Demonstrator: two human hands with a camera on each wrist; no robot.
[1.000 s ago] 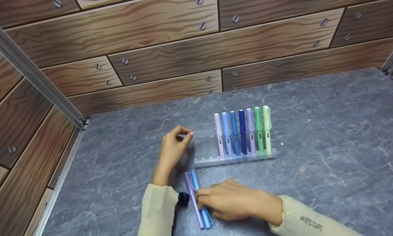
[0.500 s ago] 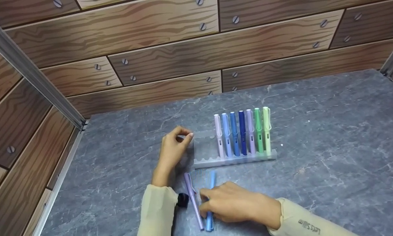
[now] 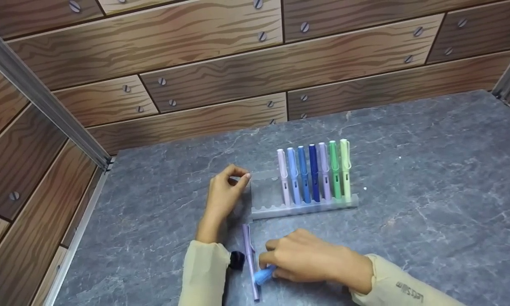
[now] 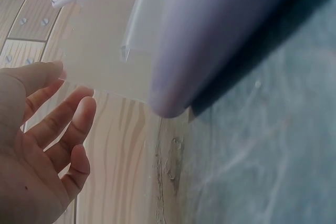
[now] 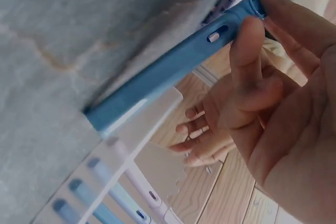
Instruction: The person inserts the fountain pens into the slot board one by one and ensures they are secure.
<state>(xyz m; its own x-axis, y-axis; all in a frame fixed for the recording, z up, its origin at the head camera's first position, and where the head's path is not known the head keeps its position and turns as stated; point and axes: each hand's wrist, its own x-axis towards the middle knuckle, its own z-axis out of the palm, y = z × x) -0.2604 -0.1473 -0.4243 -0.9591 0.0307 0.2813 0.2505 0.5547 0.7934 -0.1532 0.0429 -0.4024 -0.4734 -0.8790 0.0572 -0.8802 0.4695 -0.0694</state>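
Observation:
My right hand (image 3: 308, 257) pinches a blue pen (image 3: 264, 275) between thumb and fingers, low over the table. The right wrist view shows the pen's (image 5: 163, 74) barrel slanting out from the fingertips, with its far end close to the tabletop. Just left of it a purple pen (image 3: 249, 259) lies on the table; it looms large in the left wrist view. My left hand (image 3: 227, 193) holds the left upper edge of a clear pen stand (image 3: 306, 208) between thumb and index finger. Its other fingers are loosely bent.
Several capped pens stand in a row in the rack, among them a dark blue pen (image 3: 314, 172), a green pen (image 3: 335, 170) and a pale yellow-green pen (image 3: 346, 170). Notches at the rack's left end hold no pens. A wood-patterned wall (image 3: 212, 80) rises behind the grey table (image 3: 429, 178).
The blue pen has come away from beside the purple pen and turned in my right hand's grip, one end swinging left. The purple pen has shifted slightly. My left hand stays put.

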